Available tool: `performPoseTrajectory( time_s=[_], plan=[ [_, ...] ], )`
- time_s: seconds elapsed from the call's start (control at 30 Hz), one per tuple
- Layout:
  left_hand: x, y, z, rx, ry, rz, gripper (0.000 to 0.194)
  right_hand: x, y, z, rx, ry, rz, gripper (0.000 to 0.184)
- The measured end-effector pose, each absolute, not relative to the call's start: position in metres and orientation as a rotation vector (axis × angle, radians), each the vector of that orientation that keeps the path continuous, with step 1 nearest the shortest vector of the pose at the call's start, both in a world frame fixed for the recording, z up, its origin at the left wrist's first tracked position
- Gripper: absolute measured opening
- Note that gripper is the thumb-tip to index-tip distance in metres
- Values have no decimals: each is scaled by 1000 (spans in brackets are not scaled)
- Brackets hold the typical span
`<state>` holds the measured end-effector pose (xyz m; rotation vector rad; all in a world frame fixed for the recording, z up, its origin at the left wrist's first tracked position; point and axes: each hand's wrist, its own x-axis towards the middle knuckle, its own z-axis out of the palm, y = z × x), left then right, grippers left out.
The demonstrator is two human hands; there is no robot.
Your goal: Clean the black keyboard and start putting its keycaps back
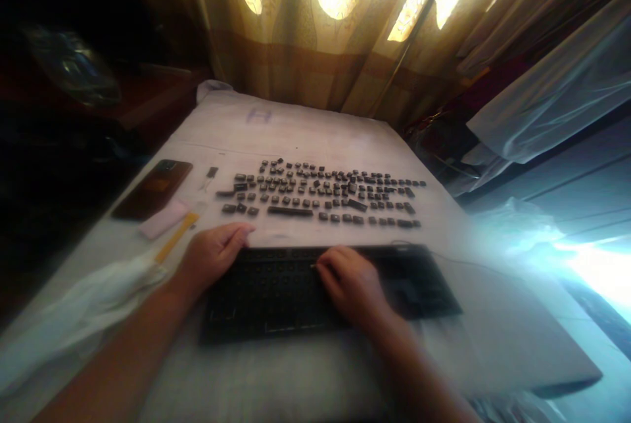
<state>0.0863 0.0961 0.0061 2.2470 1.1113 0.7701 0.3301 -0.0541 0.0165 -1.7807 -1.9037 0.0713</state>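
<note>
A black keyboard (290, 291) with its keycaps off lies in front of me, its key area bare. My left hand (217, 249) is closed at the keyboard's far left corner, thumb and fingers pressed together; what they hold, if anything, is hidden. Over the keyboard's middle my right hand (351, 282) has its fingers curled in a pinch. A tiny pale spot shows at their tips, too small to name. Beyond the keyboard, loose black keycaps are laid out in rough rows, with the long spacebar (290, 211) in the nearest rows.
To the left lie a dark phone (154, 190), a pale pink block (164, 219), a yellow stick (176, 238) and a crumpled white cloth or bag (93, 311). A cable (478, 268) runs right from the keyboard. Curtains (315, 35) hang behind the white-covered surface (315, 131).
</note>
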Motion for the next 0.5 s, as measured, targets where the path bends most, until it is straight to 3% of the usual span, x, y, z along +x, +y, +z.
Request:
performPoseTrajectory(
  time_s=[0.5],
  plan=[
    [87,95,7,2246,1109,761,43,329,-53,17,-1742,-1919,83,15]
  ],
)
